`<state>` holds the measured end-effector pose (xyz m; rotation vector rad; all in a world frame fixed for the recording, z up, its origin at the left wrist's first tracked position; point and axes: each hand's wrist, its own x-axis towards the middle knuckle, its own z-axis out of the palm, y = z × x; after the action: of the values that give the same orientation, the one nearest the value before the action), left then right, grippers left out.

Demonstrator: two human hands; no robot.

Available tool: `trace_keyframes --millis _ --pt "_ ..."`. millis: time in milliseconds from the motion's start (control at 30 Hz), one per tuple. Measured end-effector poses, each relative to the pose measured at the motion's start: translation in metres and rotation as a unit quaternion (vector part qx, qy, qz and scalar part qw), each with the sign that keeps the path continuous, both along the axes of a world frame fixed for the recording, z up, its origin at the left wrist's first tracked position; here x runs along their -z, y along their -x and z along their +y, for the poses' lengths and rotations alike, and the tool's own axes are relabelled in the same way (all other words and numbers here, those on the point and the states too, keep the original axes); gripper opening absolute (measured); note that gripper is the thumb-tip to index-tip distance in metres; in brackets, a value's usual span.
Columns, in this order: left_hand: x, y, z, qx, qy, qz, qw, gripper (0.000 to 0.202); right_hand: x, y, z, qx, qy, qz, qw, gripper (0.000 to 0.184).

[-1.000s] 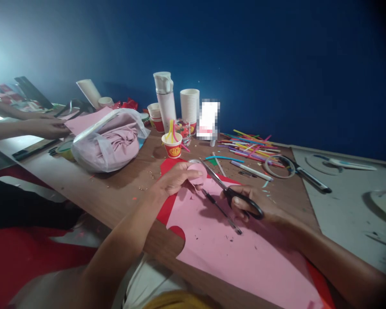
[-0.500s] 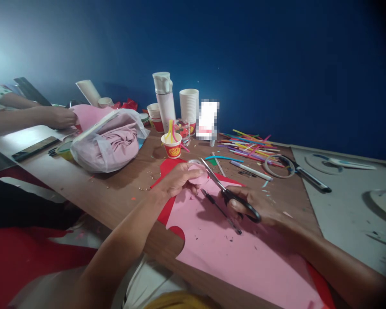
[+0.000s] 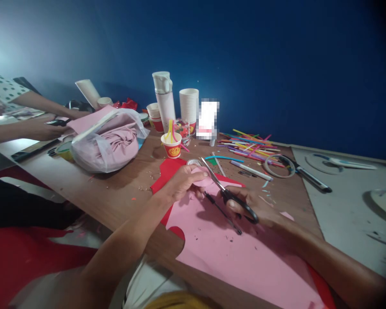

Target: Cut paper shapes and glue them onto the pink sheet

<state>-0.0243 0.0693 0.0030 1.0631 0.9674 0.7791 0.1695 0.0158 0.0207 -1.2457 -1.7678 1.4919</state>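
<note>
While scissors [image 3: 225, 194] are gripped by the right hand [image 3: 256, 201], pink paper [image 3: 201, 178], seemingly part-trimmed, is pinched by the left hand [image 3: 184, 181].

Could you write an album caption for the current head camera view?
Above a pink sheet, the left grip holds a small pink piece while the right grip holds black-handled scissors.

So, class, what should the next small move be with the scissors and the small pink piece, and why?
Probably turn the small pink piece slightly with the left hand, bringing its edge to the scissors: that hand pinches the piece, while the right hand holds the scissors with their blades right beside it.
</note>
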Motion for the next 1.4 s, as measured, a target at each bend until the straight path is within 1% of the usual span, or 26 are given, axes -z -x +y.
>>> trace_keyframes --millis 67,267,433,533,667,800,933,1000,1067,1200,1267,1400 --pt "0.000 -0.001 -0.001 0.002 0.001 -0.006 1.000 0.017 0.002 -0.001 0.001 -0.010 0.008 -0.001 1.000 0.038" --pt "-0.001 -0.002 -0.003 -0.002 0.016 -0.014 1.000 0.017 0.002 0.001 -0.005 0.014 0.004 0.037 0.999 0.041" --pt "0.001 -0.002 -0.002 0.005 0.012 -0.023 1.000 0.018 0.012 -0.005 0.006 -0.032 0.032 0.039 0.998 0.040" --pt "0.003 -0.002 -0.002 0.006 0.003 -0.030 1.000 0.018 0.017 -0.008 0.014 -0.045 0.027 0.024 0.998 0.041" --pt "0.003 -0.003 -0.003 0.005 -0.002 -0.020 1.000 0.017 0.014 -0.007 0.014 -0.036 0.002 0.000 0.999 0.042" --pt "0.001 -0.004 -0.004 -0.001 -0.012 -0.008 1.000 0.016 0.009 -0.005 0.010 -0.027 0.020 -0.007 0.999 0.041" --pt "0.000 -0.005 -0.004 -0.004 -0.005 -0.008 1.000 0.017 0.011 -0.004 0.010 -0.020 0.022 0.014 0.999 0.042" --pt "-0.001 -0.005 -0.005 -0.006 -0.001 -0.012 1.000 0.016 0.012 -0.004 0.010 -0.011 0.020 0.011 1.000 0.043" --pt "-0.002 -0.006 -0.005 -0.006 -0.001 -0.015 1.000 0.016 0.011 -0.005 0.011 -0.016 0.023 0.009 1.000 0.043" --pt "-0.002 -0.005 -0.005 0.000 -0.009 -0.019 1.000 0.017 0.009 -0.005 0.010 -0.035 0.022 0.041 0.998 0.043" --pt "-0.002 -0.005 -0.004 -0.001 -0.010 -0.017 1.000 0.017 0.010 -0.005 0.009 -0.021 0.020 0.063 0.998 0.046" --pt "-0.001 -0.006 -0.004 -0.006 -0.002 -0.015 1.000 0.018 0.015 -0.007 0.011 -0.033 0.054 0.092 0.994 0.052"
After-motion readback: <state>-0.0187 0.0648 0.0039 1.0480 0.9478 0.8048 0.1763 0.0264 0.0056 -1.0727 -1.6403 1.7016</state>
